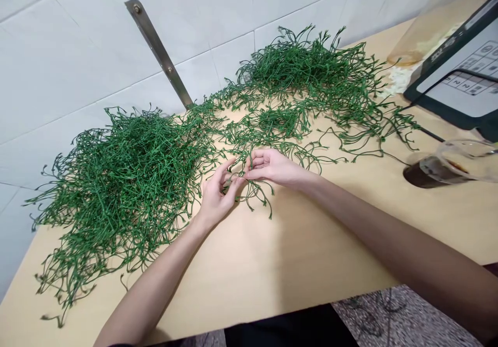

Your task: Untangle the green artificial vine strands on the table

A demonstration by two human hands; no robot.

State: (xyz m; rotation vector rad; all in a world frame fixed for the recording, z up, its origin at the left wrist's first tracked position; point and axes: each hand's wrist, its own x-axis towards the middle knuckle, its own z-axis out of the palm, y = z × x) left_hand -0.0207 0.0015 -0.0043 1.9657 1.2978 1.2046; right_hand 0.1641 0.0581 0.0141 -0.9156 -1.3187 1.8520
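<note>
Between my hands is a small bunch of thin green plastic stems (254, 190) with forked tips, hanging just over the table. My left hand (221, 194) pinches it from the left with thumb and fingers. From the right, my right hand (272, 168) has its fingers curled around the same stems, the thumb close to the left thumb. A large heap of such green stems (128, 181) spreads to the left of my hands. A second heap of green stems (303, 69) lies behind them to the right, with loose strands joining the two.
The wooden table (241, 274) meets a white tiled wall (218, 10). A metal bracket (159, 54) is fixed there. On the right are a plastic cup with dark liquid (431, 173), a dark-framed device with a printed panel (462, 77) and a clear container (424, 23).
</note>
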